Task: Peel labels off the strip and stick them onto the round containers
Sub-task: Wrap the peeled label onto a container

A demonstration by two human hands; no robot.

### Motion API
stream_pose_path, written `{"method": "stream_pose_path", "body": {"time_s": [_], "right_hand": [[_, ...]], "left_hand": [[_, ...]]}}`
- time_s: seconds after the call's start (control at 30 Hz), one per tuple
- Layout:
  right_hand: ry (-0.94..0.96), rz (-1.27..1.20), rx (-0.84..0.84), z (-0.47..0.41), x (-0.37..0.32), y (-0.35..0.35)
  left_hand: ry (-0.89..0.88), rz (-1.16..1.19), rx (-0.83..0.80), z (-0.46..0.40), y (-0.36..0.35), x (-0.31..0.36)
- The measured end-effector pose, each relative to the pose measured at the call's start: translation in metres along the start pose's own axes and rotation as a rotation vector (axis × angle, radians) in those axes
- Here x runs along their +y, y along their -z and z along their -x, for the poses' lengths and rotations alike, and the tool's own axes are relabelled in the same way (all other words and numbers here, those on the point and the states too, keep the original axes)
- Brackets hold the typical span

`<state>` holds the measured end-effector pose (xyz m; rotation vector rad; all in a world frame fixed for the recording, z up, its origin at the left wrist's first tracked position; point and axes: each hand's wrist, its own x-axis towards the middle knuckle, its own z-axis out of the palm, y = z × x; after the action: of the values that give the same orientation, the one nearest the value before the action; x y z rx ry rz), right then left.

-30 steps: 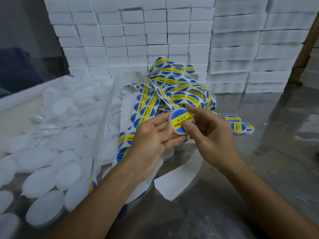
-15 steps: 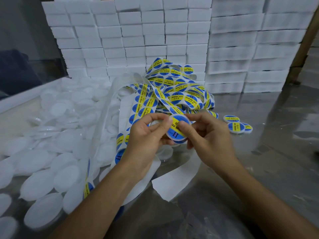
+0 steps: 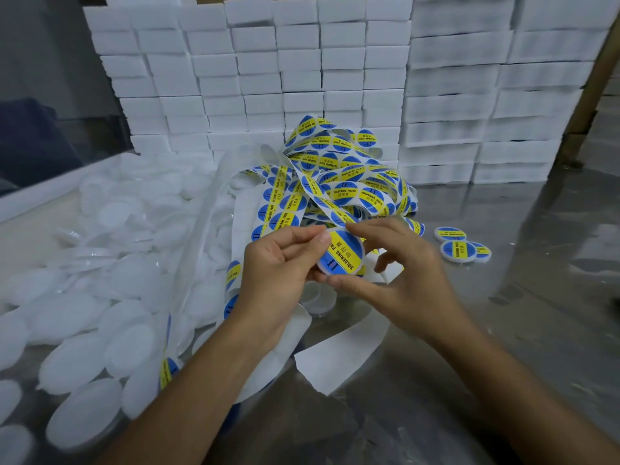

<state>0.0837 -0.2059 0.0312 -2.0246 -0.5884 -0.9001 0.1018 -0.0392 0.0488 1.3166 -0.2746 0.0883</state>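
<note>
Pinching labelled container [image 3: 342, 252], both hands [image 3: 278, 263].

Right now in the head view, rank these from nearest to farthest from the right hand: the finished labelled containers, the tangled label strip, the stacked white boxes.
From the right hand:
1. Tangled label strip, just above its fingers.
2. Finished labelled containers, on the table to its right.
3. Stacked white boxes, along the back.

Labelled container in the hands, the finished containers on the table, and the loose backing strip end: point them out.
labelled container [image 3: 342, 251], head view, on its yellow band.
finished containers [image 3: 458, 250], head view, front one's label.
backing strip end [image 3: 339, 360], head view, its white face.
</note>
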Motion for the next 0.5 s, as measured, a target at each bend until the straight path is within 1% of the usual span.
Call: {"method": "stream_pose_path", "body": {"time_s": [0.07, 0.13, 0.17, 0.23, 0.3, 0.37, 0.43, 0.47, 0.5], "right_hand": [[-0.002, 0.039, 0.055, -0.001, 0.003, 0.002], [-0.105, 0.022, 0.162, -0.002, 0.007, 0.008], [-0.174, 0.026, 0.226, -0.004, 0.012, 0.013], [-0.315, 0.074, 0.313, -0.007, 0.026, 0.025], [-0.449, 0.146, 0.338, -0.007, 0.044, 0.038], [-0.559, 0.267, 0.338, -0.003, 0.062, 0.048], [-0.618, 0.402, 0.313, 0.002, 0.077, 0.053], [-0.632, 0.449, 0.299, 0.003, 0.084, 0.054], [-0.644, 0.480, 0.290, 0.004, 0.090, 0.055]], "left_hand": [[-0.012, 0.033, -0.040, 0.002, -0.002, 0.002], [-0.050, 0.002, -0.053, 0.005, -0.006, 0.001], [-0.085, -0.070, -0.045, 0.006, -0.008, -0.002], [-0.191, -0.307, -0.055, 0.013, -0.014, -0.013], [-0.316, -0.552, -0.139, 0.022, -0.022, -0.025], [-0.416, -0.781, -0.243, 0.030, -0.029, -0.036], [-0.444, -1.007, -0.330, 0.032, -0.031, -0.045], [-0.424, -1.075, -0.354, 0.031, -0.032, -0.048], [-0.388, -1.090, -0.364, 0.031, -0.032, -0.050]]}}
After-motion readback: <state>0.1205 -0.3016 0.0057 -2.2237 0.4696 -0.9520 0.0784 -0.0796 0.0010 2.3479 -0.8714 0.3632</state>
